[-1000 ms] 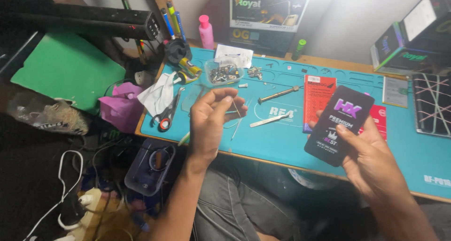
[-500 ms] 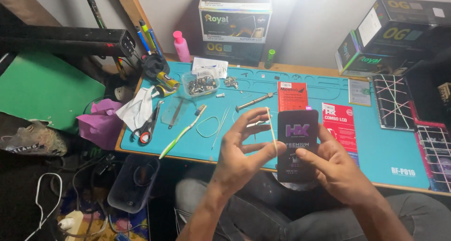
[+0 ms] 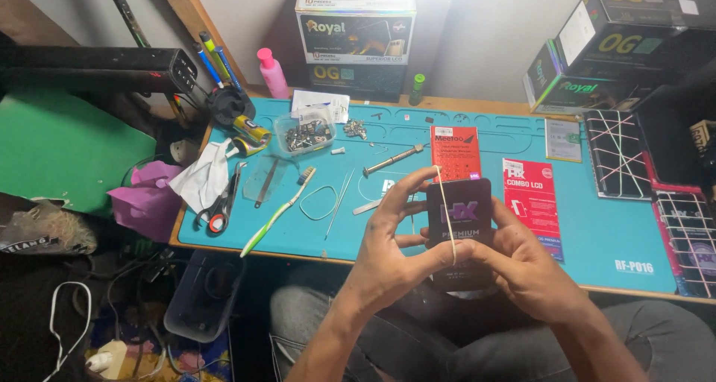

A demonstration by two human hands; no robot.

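Note:
Both hands hold a small black flat box [image 3: 461, 218] with purple print upright over the front edge of the blue work mat [image 3: 597, 240]. My left hand [image 3: 391, 240] grips its left side and stretches a thin pale rubber band [image 3: 445, 212] over the box with thumb and forefinger. My right hand [image 3: 526, 259] supports the box from the right and below, thumb on the band's lower end.
On the mat lie a green toothbrush [image 3: 277, 210], tweezers [image 3: 337, 201], a screwdriver [image 3: 393, 159], a clear tub of small parts [image 3: 304, 132], scissors [image 3: 221, 203], a loose band loop [image 3: 318, 201], two red packets [image 3: 456, 151]. Stacked boxes [image 3: 356, 35] line the wall. A pink bottle [image 3: 271, 70] stands behind.
My left hand came from the mat to the black box with the rubber band. The box moved left in front of me, and the band now runs over its face.

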